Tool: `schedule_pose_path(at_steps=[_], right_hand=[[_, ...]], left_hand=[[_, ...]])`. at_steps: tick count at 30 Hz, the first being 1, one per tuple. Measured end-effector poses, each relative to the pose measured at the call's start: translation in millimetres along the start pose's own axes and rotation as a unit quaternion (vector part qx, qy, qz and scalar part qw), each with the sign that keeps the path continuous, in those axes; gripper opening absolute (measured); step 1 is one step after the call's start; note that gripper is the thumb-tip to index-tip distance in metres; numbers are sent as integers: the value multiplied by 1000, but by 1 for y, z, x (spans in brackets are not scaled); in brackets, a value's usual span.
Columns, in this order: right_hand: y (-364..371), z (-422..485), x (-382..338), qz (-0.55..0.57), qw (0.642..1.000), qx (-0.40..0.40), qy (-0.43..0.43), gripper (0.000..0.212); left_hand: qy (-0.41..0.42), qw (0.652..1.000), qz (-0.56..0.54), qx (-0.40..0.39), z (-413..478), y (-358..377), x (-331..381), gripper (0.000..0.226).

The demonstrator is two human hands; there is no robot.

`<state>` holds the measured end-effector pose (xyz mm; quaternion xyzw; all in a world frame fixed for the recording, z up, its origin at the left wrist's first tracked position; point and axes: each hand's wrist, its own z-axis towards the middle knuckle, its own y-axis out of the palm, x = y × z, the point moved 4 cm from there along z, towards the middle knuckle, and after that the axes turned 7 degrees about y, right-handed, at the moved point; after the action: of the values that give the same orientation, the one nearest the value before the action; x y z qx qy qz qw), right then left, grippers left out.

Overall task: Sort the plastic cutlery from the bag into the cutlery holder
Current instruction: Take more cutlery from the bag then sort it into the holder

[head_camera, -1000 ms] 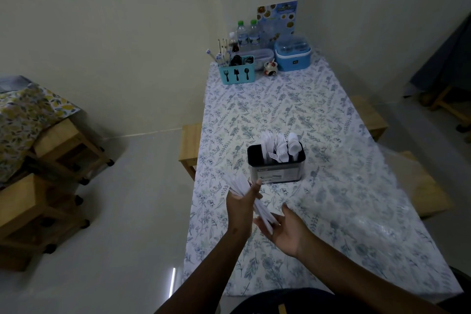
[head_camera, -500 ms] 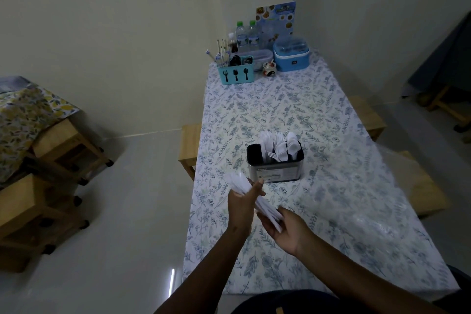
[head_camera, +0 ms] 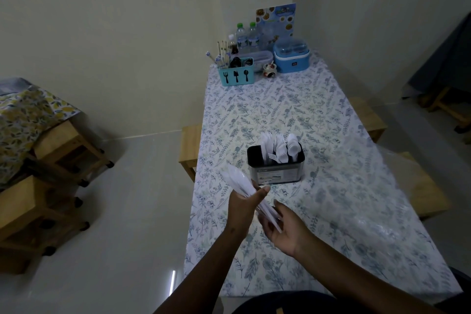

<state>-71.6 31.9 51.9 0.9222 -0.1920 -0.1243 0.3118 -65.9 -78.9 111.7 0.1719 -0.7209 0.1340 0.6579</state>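
Several cutlery pieces gripped by left hand (right fingers cupping handles).

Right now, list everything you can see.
table: one, floral cloth, centre
holder: one, black, mid-table
cutlery: many, white, upright in holder
bag: one, clear, table's right side
caddy: one, blue, far end
bottles: two, green caps, far end
box: one, blue, far end
menu: one, colourful, against far wall
stools: several, wooden, around table and at left
bundle: one, white cutlery, in left hand
left hand: grips bundle
right hand: at bundle's lower end, grip unclear
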Motion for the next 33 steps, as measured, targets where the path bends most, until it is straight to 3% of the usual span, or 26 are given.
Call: schedule_pose_path(at_steps=[4, 13, 17, 22, 28, 33], right_hand=[[-4, 5, -5, -30, 997, 60, -36, 33], [-5, 3, -17, -55, 992, 87, -70, 12], [-7, 6, -23, -66, 989, 100, -86, 12], [-4, 9, -28, -41, 994, 66, -80, 15], [7, 9, -49, 11, 998, 0, -54, 33], [6, 11, -56, 1, 998, 12, -64, 33]], left_hand=[[-23, 999, 12, -34, 2, 2, -2, 20], [-55, 986, 98, -124, 12, -11, -3, 33], [-84, 982, 78, -150, 12, -12, -4, 31], [-63, 990, 65, -107, 21, -7, -1, 22], [-3, 996, 70, -56, 60, -17, 18, 17], [30, 994, 101, -5, 106, -21, 34, 31]])
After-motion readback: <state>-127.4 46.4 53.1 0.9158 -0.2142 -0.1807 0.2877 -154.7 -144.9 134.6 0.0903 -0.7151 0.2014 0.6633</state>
